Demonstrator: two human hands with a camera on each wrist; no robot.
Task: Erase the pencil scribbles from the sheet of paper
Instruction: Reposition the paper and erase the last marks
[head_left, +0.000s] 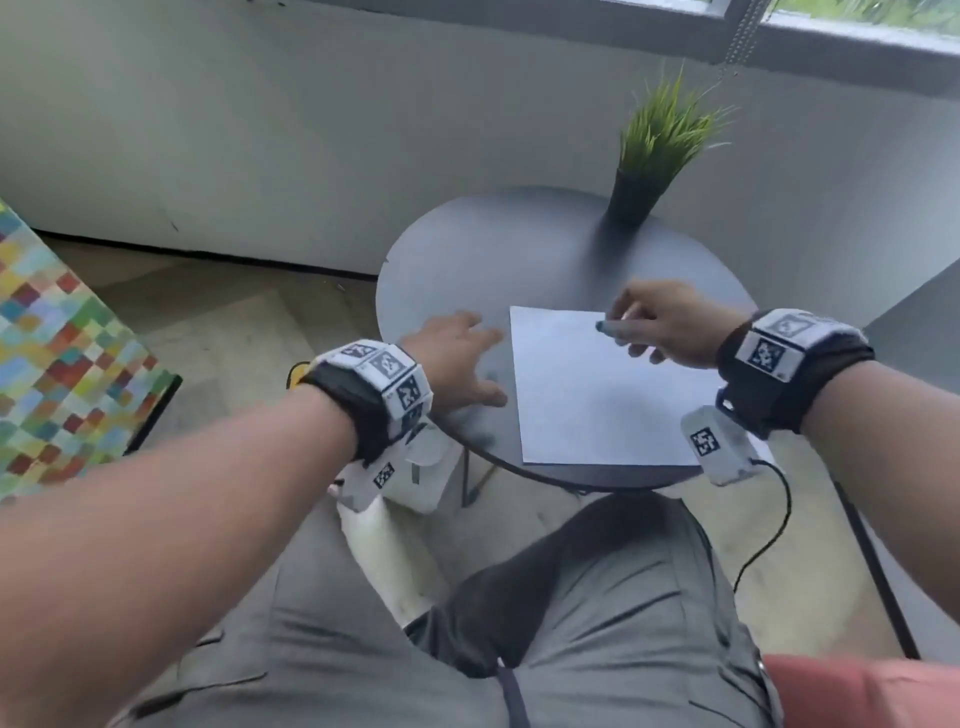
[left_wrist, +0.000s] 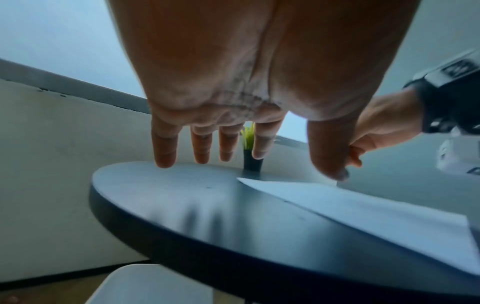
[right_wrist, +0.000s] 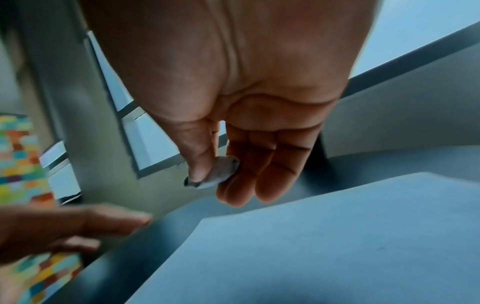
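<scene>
the sheet of paper (head_left: 597, 389) lies flat on the round dark tabletop (head_left: 467, 260), on the half nearest me, with its near edge close to the rim. it is plain white and uncreased, and through the blur i cannot make out any pencil scribbles on it. in the left wrist view the sheet (left_wrist: 376, 216) runs off to the right as a pale wedge, its far corner pointing toward the plant pot.

my right hand (head_left: 670, 327) hangs over the far right part of the sheet, thumb and fingers pinching a small eraser (head_left: 610, 328). in the right wrist view the eraser (right_wrist: 221, 172) is a greyish oval lump, smudged dark at its tip, clamped between my thumb and the side of my fingers (right_wrist: 259, 174), above the paper (right_wrist: 311, 246); i cannot tell if it touches.

my left hand (head_left: 457, 358) is spread just left of the sheet, fingers (left_wrist: 166, 148) straight and apart, tips down toward the bare tabletop (left_wrist: 182, 195) and holding nothing.

a small potted grass plant (head_left: 654, 156) stands at the far edge of the tabletop, well apart from the paper.
</scene>
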